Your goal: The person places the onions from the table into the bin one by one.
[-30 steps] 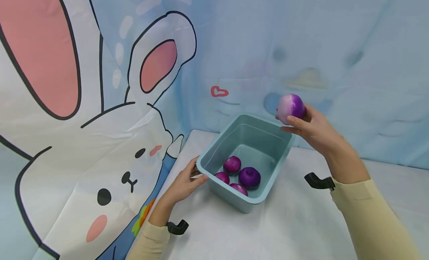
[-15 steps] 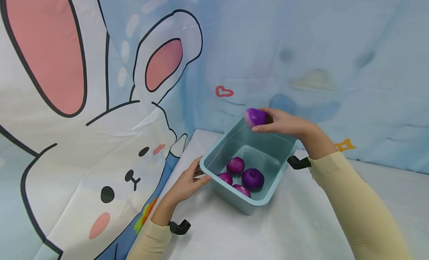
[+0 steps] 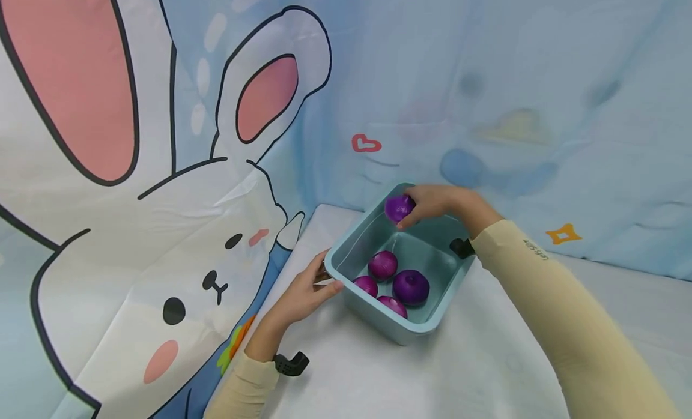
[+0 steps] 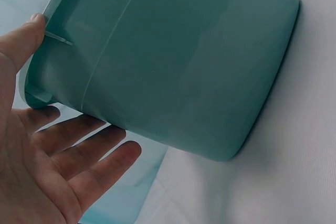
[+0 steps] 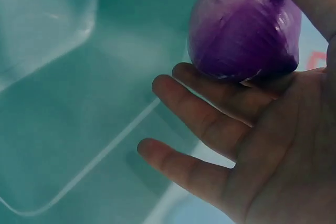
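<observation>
My right hand [image 3: 430,203] pinches a purple onion [image 3: 399,209] between thumb and fingers, over the far end of a teal plastic bin [image 3: 346,227]. In the right wrist view the onion [image 5: 244,30] shows a paler top and fine streaks; the other fingers spread out below it. At the bin's near left corner, my left hand [image 3: 303,290] holds the rim. The left wrist view has its thumb [image 4: 26,38] on the rim and its fingers [image 4: 100,169] along the outer wall. Inside the bin lie several purple onions, among them a larger dark one [image 3: 411,287].
The bin stands on a white cloth-covered table [image 3: 486,347]. A blue printed backdrop [image 3: 513,77] rises behind it, and a rabbit print [image 3: 200,239] covers the fabric on the left. Both wrists carry small black devices [image 3: 292,364].
My right hand has brought the onion from the bin's far right corner leftward and down to over its far end. The left hand keeps its place on the rim; the view shifts slightly.
</observation>
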A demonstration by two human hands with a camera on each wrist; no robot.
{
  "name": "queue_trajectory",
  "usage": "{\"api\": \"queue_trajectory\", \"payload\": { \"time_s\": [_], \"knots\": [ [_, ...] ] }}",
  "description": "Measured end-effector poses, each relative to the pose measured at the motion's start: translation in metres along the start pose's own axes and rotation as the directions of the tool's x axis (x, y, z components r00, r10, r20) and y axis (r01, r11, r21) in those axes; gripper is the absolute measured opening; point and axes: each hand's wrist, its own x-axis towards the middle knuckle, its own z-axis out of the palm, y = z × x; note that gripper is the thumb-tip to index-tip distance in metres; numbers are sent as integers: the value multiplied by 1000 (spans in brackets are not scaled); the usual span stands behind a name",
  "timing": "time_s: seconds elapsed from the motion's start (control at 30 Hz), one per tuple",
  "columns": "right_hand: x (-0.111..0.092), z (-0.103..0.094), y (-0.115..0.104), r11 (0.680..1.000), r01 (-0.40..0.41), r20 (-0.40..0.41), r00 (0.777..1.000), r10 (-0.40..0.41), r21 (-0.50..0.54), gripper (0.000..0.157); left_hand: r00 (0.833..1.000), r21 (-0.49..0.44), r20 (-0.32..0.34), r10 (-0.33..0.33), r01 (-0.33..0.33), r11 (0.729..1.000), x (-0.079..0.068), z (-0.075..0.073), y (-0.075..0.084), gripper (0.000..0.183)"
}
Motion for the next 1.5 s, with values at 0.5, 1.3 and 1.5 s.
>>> {"api": "queue_trajectory", "payload": {
  "time_s": [0.5,1.3,1.5],
  "knots": [
    [29,40,12,984,-153,124,979,164,-92,66,1000,-15,-19,5,-5,1000,0,12,-30,73],
    [25,67,5,946,-239,236,928,289,-217,44,1000,-35,13,24,-23,999,-10,21,-20,72],
    [32,72,6,954,-235,295,913,283,-186,40,999,-44,22,25,-24,999,-10,20,-20,73]
  ]
}}
